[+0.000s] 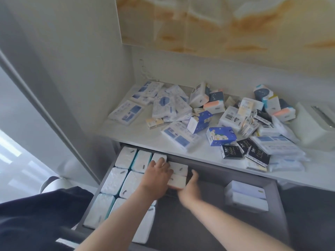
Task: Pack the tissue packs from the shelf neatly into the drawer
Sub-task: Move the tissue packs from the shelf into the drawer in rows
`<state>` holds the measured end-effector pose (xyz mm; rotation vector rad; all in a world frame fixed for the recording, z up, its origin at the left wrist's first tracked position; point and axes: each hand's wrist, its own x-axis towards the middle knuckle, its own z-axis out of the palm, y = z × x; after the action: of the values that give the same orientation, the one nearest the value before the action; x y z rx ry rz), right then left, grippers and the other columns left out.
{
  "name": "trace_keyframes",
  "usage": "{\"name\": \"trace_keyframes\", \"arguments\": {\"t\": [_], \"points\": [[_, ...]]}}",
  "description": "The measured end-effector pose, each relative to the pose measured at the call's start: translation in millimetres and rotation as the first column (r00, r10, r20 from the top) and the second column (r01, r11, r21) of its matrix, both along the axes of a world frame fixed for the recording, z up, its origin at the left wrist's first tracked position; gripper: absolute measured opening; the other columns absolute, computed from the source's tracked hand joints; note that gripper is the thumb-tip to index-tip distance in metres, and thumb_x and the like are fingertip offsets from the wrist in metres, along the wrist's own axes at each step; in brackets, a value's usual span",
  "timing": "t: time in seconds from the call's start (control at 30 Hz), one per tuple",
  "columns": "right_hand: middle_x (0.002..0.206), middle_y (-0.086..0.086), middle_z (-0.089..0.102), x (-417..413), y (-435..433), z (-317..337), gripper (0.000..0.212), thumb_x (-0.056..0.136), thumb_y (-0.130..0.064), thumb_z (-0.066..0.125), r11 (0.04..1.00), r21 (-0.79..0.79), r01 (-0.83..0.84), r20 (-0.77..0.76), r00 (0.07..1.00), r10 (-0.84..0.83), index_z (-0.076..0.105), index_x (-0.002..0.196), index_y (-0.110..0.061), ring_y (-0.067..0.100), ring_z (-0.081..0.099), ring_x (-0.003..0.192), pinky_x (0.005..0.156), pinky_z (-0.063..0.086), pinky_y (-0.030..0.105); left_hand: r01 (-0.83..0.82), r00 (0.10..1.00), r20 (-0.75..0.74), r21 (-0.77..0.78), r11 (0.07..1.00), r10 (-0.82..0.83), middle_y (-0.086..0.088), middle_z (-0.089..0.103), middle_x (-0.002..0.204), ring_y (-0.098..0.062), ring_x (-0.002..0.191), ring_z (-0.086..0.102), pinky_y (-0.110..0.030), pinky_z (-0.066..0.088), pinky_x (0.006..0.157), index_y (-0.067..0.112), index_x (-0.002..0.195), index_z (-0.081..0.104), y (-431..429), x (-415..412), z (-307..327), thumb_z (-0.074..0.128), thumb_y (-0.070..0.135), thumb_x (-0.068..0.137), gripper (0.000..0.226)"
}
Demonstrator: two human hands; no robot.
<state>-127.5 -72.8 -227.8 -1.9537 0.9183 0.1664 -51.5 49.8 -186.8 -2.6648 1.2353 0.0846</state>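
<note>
Two hands are seen inside the open drawer (208,229). The fingers (162,164) of the left hand (156,175) are laid out straight and slightly spread, pressed flat on the tops of the white packs beneath them. The right hand (190,188) is set against the right side of two white tissue packs (178,171), with its thumb raised along their edge. The rest of its fingers are blurred and partly hidden, so a grip cannot be told. These two packs are placed between the hands, just right of the rows of packed tissues (116,180) by which the drawer's left part is filled. Two pale packs (248,196) are lying apart near the drawer's right wall. On the shelf (137,136) above, a loose heap of packs is spread. "Face" can be read on black packs (256,154) and on a cream pack (245,106), and blue packs (222,135) are printed with white flowers.
</note>
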Motion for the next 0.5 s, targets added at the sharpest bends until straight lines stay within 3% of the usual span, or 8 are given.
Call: {"name": "trace_keyframes", "arguments": {"t": [0.13, 0.23, 0.33, 0.4, 0.5], "points": [[0.118, -0.005, 0.061, -4.6, -9.5, 3.4, 0.070, 0.084, -0.009, 0.056, 0.980, 0.092, -0.178, -0.103, 0.977, 0.187, 0.030, 0.144, -0.034, 0.019, 0.060, 0.101, 0.078, 0.048, 0.025, -0.013, 1.000, -0.005, 0.065, 0.998, 0.013, -0.006, 0.036, 0.144, -0.033, 0.136, 0.020, -0.047, 0.022, 0.110, 0.024, 0.144, 0.035, -2.6, 0.2, -1.0, 0.057, 0.040, 0.084, 0.066], [0.123, -0.003, 0.061, -5.5, -20.3, 9.5, 0.073, 0.083, -0.012, 0.051, 0.942, 0.019, -0.334, -0.169, 0.928, 0.333, 0.028, 0.146, -0.039, 0.022, 0.060, 0.105, 0.080, 0.049, 0.026, -0.031, 0.999, 0.027, 0.158, 0.987, 0.027, -0.007, 0.032, 0.147, -0.035, 0.140, 0.013, -0.049, 0.017, 0.115, 0.024, 0.146, 0.034, -6.7, -2.0, -1.3, 0.056, 0.035, 0.085, 0.065], [0.133, 0.004, 0.059, -7.8, -29.6, 21.2, 0.075, 0.082, -0.021, 0.051, 0.876, -0.065, -0.477, -0.241, 0.860, 0.450, 0.021, 0.149, -0.040, 0.029, 0.059, 0.114, 0.090, 0.050, 0.031, -0.039, 0.999, 0.041, 0.201, 0.979, 0.032, -0.008, 0.035, 0.145, -0.035, 0.138, 0.015, -0.048, 0.020, 0.112, 0.024, 0.145, 0.034, -10.3, -4.1, 1.3, 0.057, 0.034, 0.085, 0.065], [0.135, 0.008, 0.058, -9.8, -34.9, 40.9, 0.072, 0.082, -0.021, 0.051, 0.801, -0.143, -0.581, -0.278, 0.800, 0.531, 0.025, 0.148, -0.034, 0.031, 0.058, 0.118, 0.094, 0.049, 0.034, -0.035, 0.999, 0.019, 0.200, 0.979, 0.031, -0.006, 0.038, 0.143, -0.033, 0.137, 0.020, -0.047, 0.024, 0.110, 0.025, 0.143, 0.038, -11.1, -3.4, 5.4, 0.058, 0.036, 0.084, 0.063], [0.133, 0.008, 0.057, -4.1, -51.2, 81.2, 0.058, 0.088, -0.022, 0.053, 0.631, -0.271, -0.727, -0.364, 0.684, 0.632, 0.038, 0.144, -0.024, 0.031, 0.057, 0.117, 0.087, 0.048, 0.033, -0.049, 0.997, -0.052, 0.144, 0.988, 0.057, -0.003, 0.044, 0.138, -0.028, 0.129, 0.033, -0.042, 0.031, 0.105, 0.026, 0.138, 0.043, -15.4, 1.5, 24.1, 0.059, 0.040, 0.084, 0.058]]}}
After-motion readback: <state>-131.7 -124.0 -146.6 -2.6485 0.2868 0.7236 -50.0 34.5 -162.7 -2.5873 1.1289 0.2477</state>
